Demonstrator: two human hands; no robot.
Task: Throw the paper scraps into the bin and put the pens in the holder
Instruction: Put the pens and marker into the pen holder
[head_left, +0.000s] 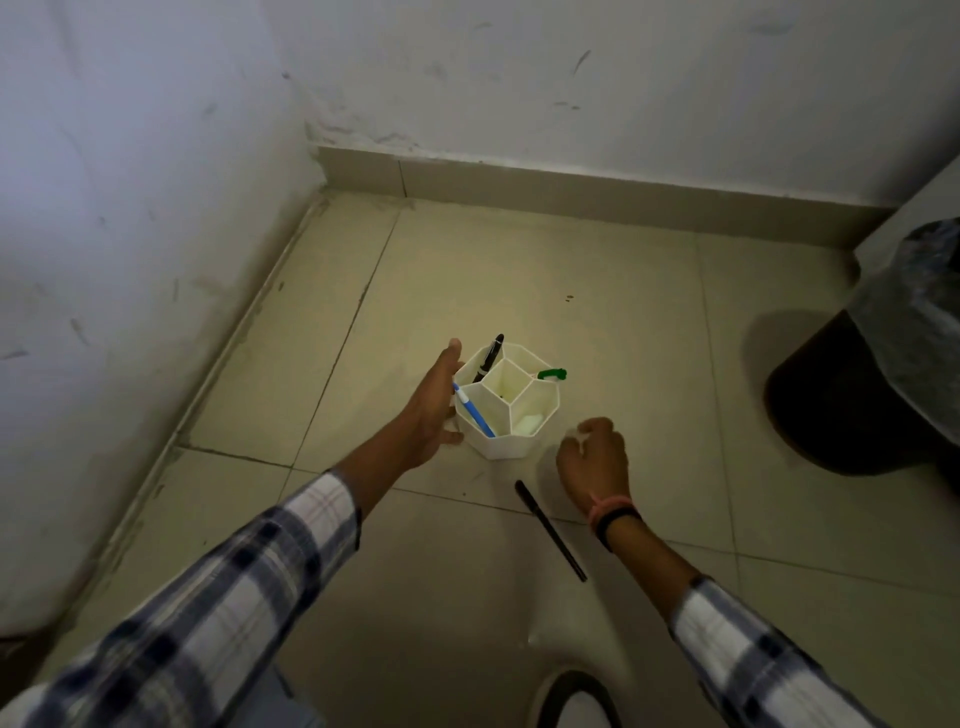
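A white hexagonal pen holder (524, 447) with several compartments stands on the tiled floor. A black pen (488, 358) and a blue pen (474, 411) stand in it, and a green item (551, 373) leans at its far right rim. My left hand (432, 410) rests flat against the holder's left side, fingers apart. My right hand (592, 460) is closed in a fist just right of the holder, with a white paper scrap (583, 435) showing between the fingers. A black pen (550, 529) lies on the floor beside my right wrist.
A dark bin (852, 400) lined with a grey bag stands at the right edge. Walls with a skirting board (571, 187) close the corner at left and back. My shoe (571, 701) shows at the bottom.
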